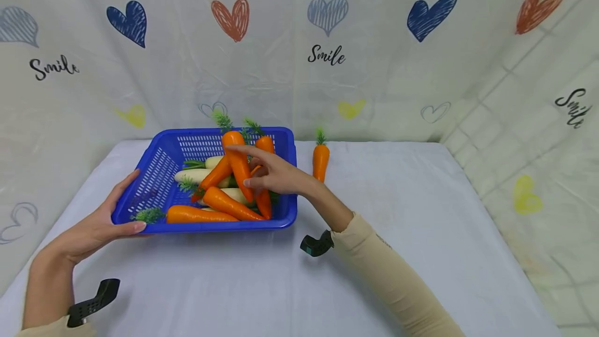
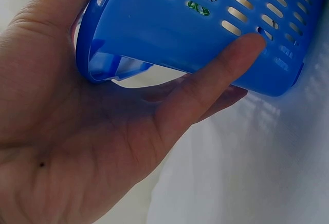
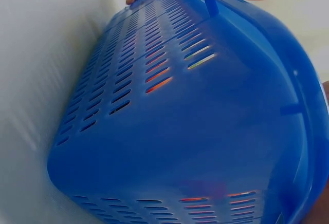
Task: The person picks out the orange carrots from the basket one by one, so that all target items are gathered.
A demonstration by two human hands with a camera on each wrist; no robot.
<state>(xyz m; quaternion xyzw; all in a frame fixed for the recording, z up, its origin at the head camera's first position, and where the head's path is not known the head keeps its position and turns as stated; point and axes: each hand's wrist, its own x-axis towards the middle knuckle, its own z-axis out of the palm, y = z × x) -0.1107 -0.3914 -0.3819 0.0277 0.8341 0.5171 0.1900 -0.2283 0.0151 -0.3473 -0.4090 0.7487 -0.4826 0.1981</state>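
Basket (image 1: pixel 201 227) of blue slotted plastic, left hand (image 1: pixel 100 225) gripping corner; right hand (image 1: pixel 275 173) grasping tapered orange carrot (image 1: pixel 240 167), green-topped, over long white radishes (image 1: pixel 191 176).

Carrots (image 1: pixel 226 203) partly hide the white radishes (image 1: pixel 189 176), and the right wrist view crops the blue basket (image 3: pixel 221 121).
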